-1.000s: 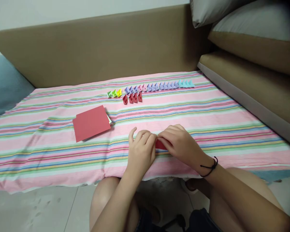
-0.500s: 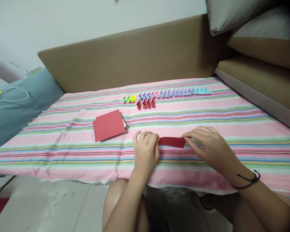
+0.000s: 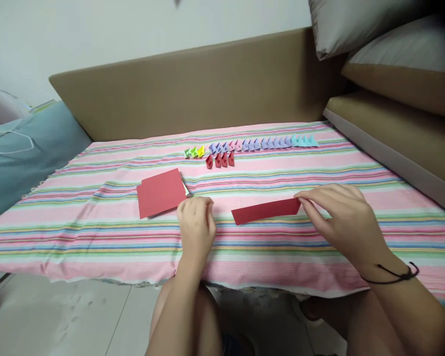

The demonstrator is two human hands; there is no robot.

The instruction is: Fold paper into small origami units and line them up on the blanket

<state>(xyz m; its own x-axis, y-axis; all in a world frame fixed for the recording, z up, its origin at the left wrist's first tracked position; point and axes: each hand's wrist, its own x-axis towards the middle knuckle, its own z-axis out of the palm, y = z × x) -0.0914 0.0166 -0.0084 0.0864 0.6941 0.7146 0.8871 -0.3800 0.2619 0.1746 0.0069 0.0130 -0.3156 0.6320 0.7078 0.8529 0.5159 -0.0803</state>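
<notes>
My right hand (image 3: 341, 212) pinches the right end of a long dark red paper strip (image 3: 265, 210) between thumb and fingers. The strip's left end is free, close above the striped cloth. My left hand (image 3: 196, 225) is apart from the strip, to its left, with fingers curled in and no paper showing in them. Just behind it lies a red paper sheet (image 3: 161, 193) on top of other paper, a pale edge of which sticks out at the right. Several small folded dark red paper pieces (image 3: 224, 159) stand in a short row farther back.
Behind the red pieces runs a long row of folded paper pieces (image 3: 267, 144) in purple, pink and light blue, with green and yellow ones (image 3: 195, 152) at its left. A brown backrest (image 3: 193, 94) rises behind. Cushions (image 3: 400, 128) are stacked at the right; a blue-grey cushion (image 3: 33, 143) lies left.
My left hand has let go of the strip's left end and moved left. My right hand has drawn the strip a little to the right, so more of it shows. The view has shifted slightly.
</notes>
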